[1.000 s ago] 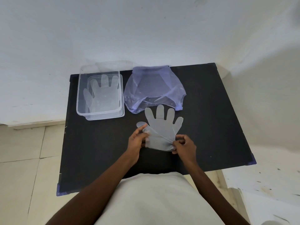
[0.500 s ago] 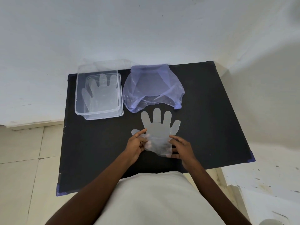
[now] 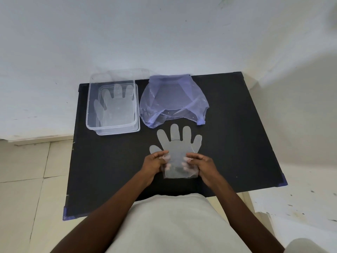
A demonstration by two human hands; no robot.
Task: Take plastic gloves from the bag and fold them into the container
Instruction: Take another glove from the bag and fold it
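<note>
Two hands hold one glove (image 3: 177, 149) flat on the black table (image 3: 237, 143). The left hand (image 3: 154, 164) grips the glove's left edge by the cuff and the right hand (image 3: 202, 166) grips its right edge, with fingers (image 3: 186, 158) showing through the plastic. Beyond the glove lies the purple bag (image 3: 173, 101). Left of the bag stands the clear container (image 3: 112, 105), another glove (image 3: 114, 106) flat inside.
</note>
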